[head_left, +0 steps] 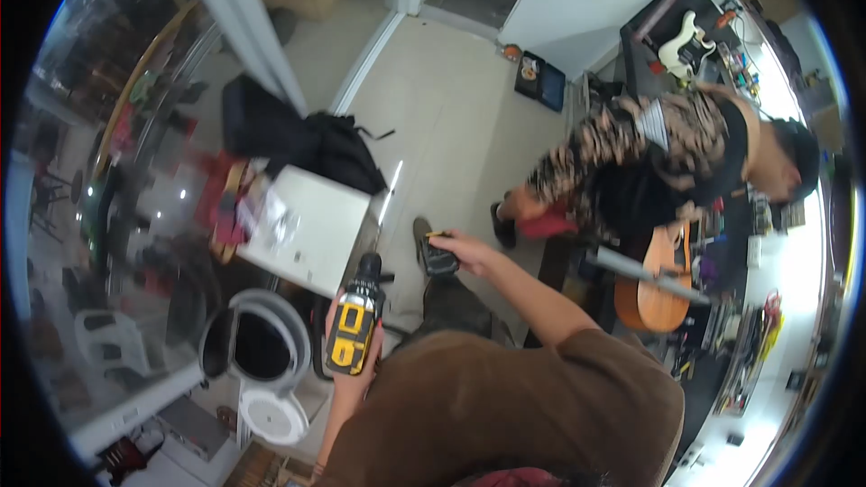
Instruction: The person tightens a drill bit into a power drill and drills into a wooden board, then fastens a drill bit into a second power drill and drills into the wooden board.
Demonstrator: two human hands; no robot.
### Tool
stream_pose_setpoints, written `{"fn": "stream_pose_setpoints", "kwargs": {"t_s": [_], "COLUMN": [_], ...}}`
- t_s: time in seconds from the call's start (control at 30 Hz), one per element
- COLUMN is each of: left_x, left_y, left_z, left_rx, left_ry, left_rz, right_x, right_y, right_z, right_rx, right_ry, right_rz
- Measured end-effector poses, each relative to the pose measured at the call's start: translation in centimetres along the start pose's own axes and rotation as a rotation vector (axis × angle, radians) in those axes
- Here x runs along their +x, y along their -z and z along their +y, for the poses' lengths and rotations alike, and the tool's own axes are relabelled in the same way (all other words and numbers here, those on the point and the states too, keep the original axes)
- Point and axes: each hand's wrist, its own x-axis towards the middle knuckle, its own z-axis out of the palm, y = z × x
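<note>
A yellow and black cordless drill point(354, 329) is in my left hand point(374, 349), its black chuck pointing away from me toward the white tabletop. The fingers wrap round the drill from the side and are mostly hidden by its body. In front of me, my right hand point(469, 251) grips a black battery pack point(440, 259) with a bit of yellow at its top edge. Drill and battery pack are apart, with my legs and shoe below them.
A white table point(307, 234) with clear plastic wrapping stands ahead to the left, beside a black bag point(334, 149). Nearer is an open round bin point(262, 343). At right, another person point(667, 153) bends over a workbench with an acoustic guitar point(651, 293). A blue case point(541, 83) lies on the floor.
</note>
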Motion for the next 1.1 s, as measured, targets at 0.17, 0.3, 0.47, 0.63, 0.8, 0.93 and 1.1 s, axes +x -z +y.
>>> {"fn": "stream_pose_setpoints", "kwargs": {"t_s": [0.17, 0.3, 0.47, 0.63, 0.8, 0.93, 1.1], "left_x": [19.7, 30.1, 38.3, 46.2, 60.3, 76.6, 88.1], "left_y": [-9.9, -15.1, -17.8, -23.0, -27.9, -38.6, -60.3], "left_z": [1.5, 6.9, 10.5, 15.6, 15.6, 12.8, 20.6], "left_rx": [-0.033, -0.258, -0.174, -0.254, -0.119, 0.301, 0.674], "left_ry": [0.17, 0.294, 0.2, 0.177, 0.423, 0.204, -0.65], "left_rz": [-0.088, -0.08, -0.103, -0.063, -0.241, -0.587, -1.189], "right_x": [18.4, 17.5, 16.0, 20.6, 24.6, 29.5, 20.1], "right_y": [13.9, 17.9, 20.4, 25.3, 32.5, 43.0, 55.8], "right_z": [-3.8, -13.1, -26.3, -37.1, -48.8, -49.3, -45.3], "right_rx": [0.065, -1.044, -1.325, -1.323, -0.965, -0.445, 0.218], "right_ry": [-0.122, -0.104, -0.107, 0.049, 0.117, 0.184, 0.295], "right_rz": [0.22, 0.383, 0.24, 0.352, 0.395, 0.533, 0.823]}}
